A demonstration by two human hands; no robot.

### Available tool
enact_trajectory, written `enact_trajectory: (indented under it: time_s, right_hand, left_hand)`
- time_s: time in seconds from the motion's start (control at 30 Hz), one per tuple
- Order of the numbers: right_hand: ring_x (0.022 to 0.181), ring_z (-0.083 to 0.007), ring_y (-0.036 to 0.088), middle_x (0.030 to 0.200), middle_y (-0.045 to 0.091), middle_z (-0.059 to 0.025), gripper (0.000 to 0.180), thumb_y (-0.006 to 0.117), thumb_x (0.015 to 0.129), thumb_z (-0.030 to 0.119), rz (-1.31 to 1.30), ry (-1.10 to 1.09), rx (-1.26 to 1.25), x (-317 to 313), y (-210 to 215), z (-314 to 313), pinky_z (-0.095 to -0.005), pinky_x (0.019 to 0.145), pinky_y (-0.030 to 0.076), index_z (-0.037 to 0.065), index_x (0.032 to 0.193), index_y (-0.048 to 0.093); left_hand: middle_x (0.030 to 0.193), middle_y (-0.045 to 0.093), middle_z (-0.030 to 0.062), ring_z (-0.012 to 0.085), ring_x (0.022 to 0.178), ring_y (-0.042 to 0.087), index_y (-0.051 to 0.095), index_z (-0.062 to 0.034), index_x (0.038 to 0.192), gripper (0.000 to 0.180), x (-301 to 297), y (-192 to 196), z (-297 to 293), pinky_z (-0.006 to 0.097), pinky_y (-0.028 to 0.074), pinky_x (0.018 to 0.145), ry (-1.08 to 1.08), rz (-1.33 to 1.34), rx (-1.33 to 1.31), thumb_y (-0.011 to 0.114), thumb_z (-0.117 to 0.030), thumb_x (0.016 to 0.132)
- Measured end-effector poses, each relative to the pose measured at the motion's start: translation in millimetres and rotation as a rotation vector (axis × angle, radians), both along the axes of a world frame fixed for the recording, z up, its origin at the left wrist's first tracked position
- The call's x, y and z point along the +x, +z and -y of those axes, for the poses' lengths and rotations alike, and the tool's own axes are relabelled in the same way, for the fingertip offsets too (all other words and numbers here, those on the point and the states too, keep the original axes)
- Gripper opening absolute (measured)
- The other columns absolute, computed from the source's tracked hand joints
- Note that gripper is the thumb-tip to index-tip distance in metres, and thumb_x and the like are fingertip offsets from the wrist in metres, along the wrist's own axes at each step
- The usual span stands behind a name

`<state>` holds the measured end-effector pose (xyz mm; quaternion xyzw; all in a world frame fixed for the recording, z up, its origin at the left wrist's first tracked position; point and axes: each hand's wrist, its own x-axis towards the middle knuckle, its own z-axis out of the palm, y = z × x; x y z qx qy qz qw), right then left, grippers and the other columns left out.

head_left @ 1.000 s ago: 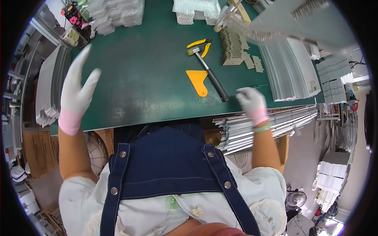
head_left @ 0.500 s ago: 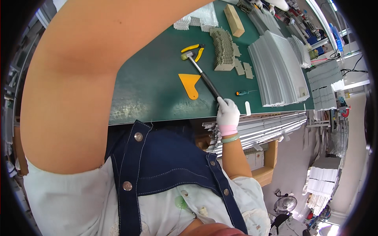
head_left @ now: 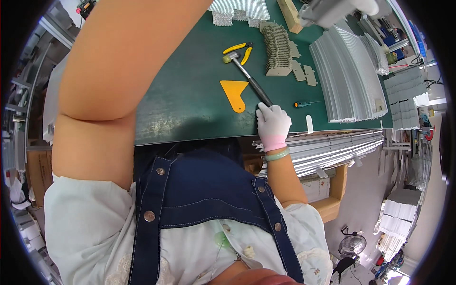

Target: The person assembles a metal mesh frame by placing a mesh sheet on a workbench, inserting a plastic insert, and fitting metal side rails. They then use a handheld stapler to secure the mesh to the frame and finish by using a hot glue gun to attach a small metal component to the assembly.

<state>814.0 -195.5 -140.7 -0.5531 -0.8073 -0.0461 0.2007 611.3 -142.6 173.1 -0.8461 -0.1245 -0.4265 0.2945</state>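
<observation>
My right hand (head_left: pixel 274 122), in a white glove with a pink cuff, is closed over the handle end of a hammer (head_left: pixel 256 88). The hammer lies slanted on the green table (head_left: pixel 190 104), its pale yellowish head pointing away to the left. My bare left arm (head_left: pixel 109 71) rises across the left side and leaves through the top edge, so that hand is hidden. Beside the hammer are a yellow scraper (head_left: pixel 234 95) and yellow-handled pliers (head_left: pixel 246 56). A small teal screwdriver (head_left: pixel 302 104) rests right of my right hand.
Grey-beige notched plates (head_left: pixel 278 50) stand in a row beyond the hammer. Stacked silvery panels (head_left: pixel 349 78) fill the table's right side. A wooden block (head_left: pixel 289 15) lies at the back. A blurred grey-white shape (head_left: pixel 332 10) overlaps the top right. Long metal strips (head_left: pixel 327 149) sit below the table edge.
The view has shifted, so the table things sit slightly higher and further right. A grey-white shape now covers part of the top right. My right hand stays at the hammer's handle end.
</observation>
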Motion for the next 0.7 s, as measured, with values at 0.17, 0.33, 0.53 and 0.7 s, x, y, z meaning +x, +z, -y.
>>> enact_trajectory:
  time_s: [0.17, 0.33, 0.53, 0.7]
  right_hand:
    - [0.079, -0.031, 0.066, 0.087, 0.064, -0.0073, 0.01, 0.066, 0.089, 0.019, 0.056, 0.067, -0.117, 8, -8, -3, -0.0446, 0.07, 0.052, 0.014, 0.097, 0.068]
    - [0.083, -0.0317, 0.069, 0.095, 0.066, -0.0118, 0.012, 0.059, 0.088, 0.009, 0.363, 0.037, -0.405, -6, 22, -1, -0.0444, 0.073, 0.056, 0.009, 0.1, 0.059]
    - [0.077, -0.0095, 0.061, 0.091, 0.061, -0.0049, 0.006, 0.052, 0.101, 0.001, -1.155, 0.043, -0.433, 8, 119, 12, -0.0251, 0.073, 0.053, 0.005, 0.104, 0.055]
    - [0.094, -0.0144, 0.057, 0.104, 0.06, -0.0079, 0.013, 0.057, 0.096, -0.008, -1.016, 0.439, 0.024, -16, 133, 21, -0.0263, 0.086, 0.047, 0.002, 0.104, 0.058]
  left_hand:
    - [0.105, 0.06, 0.0177, 0.0299, 0.101, 0.066, 0.058, 0.0017, 0.119, 0.054, -1, -6, 1, 0.04, 0.054, 0.085, -0.033, -0.122, -0.292, 0.079, -0.016, 0.072]
    - [0.112, 0.059, 0.019, 0.0292, 0.107, 0.065, 0.056, 0.0026, 0.121, 0.059, -18, -53, 17, 0.039, 0.054, 0.089, -0.031, -0.081, -0.758, 0.08, -0.013, 0.069]
    - [0.113, 0.053, 0.0216, 0.0372, 0.103, 0.058, 0.053, -0.0004, 0.127, 0.073, -33, -107, 50, 0.042, 0.05, 0.091, 0.109, -0.007, -0.966, 0.084, -0.02, 0.064]
    - [0.112, 0.053, 0.0218, 0.0383, 0.102, 0.056, 0.057, -0.0004, 0.123, 0.069, -32, -142, 61, 0.043, 0.05, 0.089, 0.064, 0.019, -0.978, 0.085, -0.021, 0.064]
